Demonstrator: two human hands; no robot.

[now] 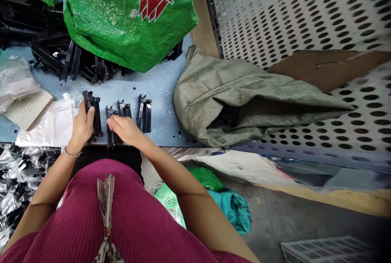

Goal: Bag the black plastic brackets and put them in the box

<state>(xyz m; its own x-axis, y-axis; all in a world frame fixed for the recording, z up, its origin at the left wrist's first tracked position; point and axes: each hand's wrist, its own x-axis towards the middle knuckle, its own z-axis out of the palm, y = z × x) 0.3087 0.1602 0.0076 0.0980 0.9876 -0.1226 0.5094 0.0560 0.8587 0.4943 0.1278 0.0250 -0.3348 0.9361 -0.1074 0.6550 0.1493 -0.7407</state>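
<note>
Gripping a black plastic clip (93, 112), the left hand (82, 126); right hand (124, 128) rests loosely on neighbouring clips (117, 118), below the green sack (122, 18), beside the grey sack (232, 100).

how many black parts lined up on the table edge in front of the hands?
4: one under the left hand, two by the right hand, one farthest right. Hands may hide more.

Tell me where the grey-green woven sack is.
In the head view, the grey-green woven sack lies crumpled right of centre, half on the blue table and half on the perforated white panel, right of the black plastic parts.
</note>
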